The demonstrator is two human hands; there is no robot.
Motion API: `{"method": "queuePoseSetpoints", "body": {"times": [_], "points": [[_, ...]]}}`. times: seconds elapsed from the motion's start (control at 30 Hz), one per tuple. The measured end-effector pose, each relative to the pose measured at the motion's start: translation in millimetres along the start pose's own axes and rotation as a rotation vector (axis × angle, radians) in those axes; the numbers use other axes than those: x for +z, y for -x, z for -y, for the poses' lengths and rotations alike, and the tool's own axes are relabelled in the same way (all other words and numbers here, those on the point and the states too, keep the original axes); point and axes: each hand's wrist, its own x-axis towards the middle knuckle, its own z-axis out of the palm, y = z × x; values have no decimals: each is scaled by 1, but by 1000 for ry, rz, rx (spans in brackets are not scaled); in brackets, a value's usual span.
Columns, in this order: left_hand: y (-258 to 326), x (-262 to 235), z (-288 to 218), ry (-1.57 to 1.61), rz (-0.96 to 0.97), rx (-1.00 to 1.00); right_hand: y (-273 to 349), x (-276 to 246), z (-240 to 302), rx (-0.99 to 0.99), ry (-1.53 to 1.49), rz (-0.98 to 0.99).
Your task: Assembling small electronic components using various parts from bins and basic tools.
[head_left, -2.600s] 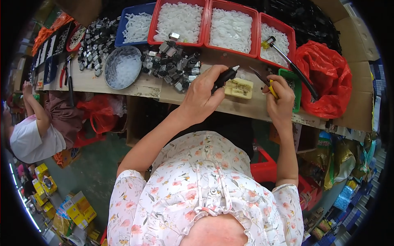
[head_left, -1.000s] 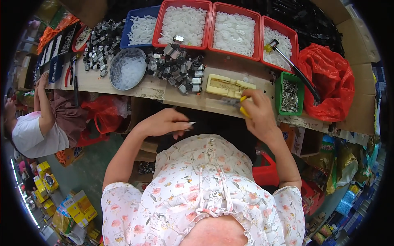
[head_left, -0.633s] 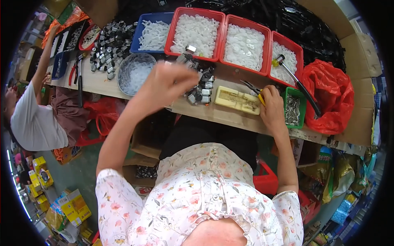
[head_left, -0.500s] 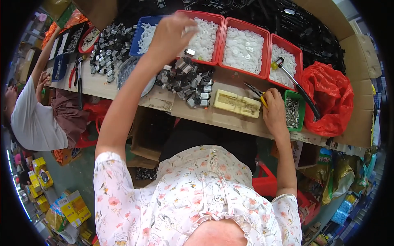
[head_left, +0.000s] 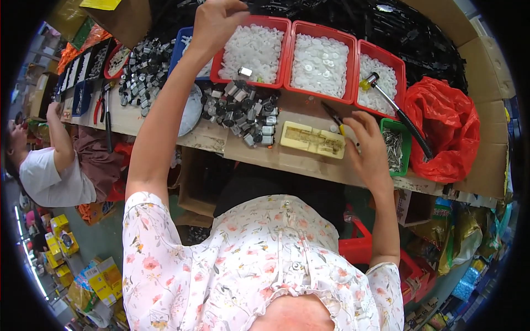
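My left hand (head_left: 216, 25) reaches past the bins to the far side, over a pile of glossy black parts (head_left: 309, 10). Its fingers look bent but apart, and I see nothing between them. Close to the table's front, my right hand (head_left: 369, 148) is open, fingers spread just above long-nose pliers (head_left: 335, 117) with yellow-and-black handles. The pliers lie beside a pale yellow block fixture (head_left: 312, 140) with a stained recess. Left of this block is a heap of small silver-and-black motors (head_left: 240, 113). One silver motor (head_left: 244, 71) sits on the white pieces in the nearest red bin (head_left: 251, 83).
Two more red bins (head_left: 320, 95) (head_left: 380, 112) hold white plastic parts; a hammer (head_left: 403, 115) leans across one. At right are a green tray (head_left: 406, 146) of metal pins and a red plastic bag (head_left: 441, 129). Another person (head_left: 55, 171) sits at left, near more motors (head_left: 144, 77).
My left hand has moved farther out and slightly left, beyond the bins. The right hand has let go of the pliers and its fingers have spread.
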Motion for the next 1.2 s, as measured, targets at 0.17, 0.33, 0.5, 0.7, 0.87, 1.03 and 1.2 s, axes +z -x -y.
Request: {"method": "queuePoseSetpoints", "body": {"times": [0.17,0.33,0.5,0.7,0.87,1.03,1.2], "points": [[87,1,-106,642,277,-195,-29,9,26,116,-582,-138],[164,31,-133,1099,410,-532,-36,25,51,92,-1217,-196],[201,26,-130,235,55,37,-22,12,56,17,-513,-161],[231,16,-100,-228,115,50,-1,37,22,-352,96,-68],[232,27,-94,-204,171,-26,11,46,18,-370,323,22],[230,26,-87,-84,125,-75,10,49,16,-446,416,36],[231,24,-94,131,4,-194,9,46,17,-503,511,34]]}}
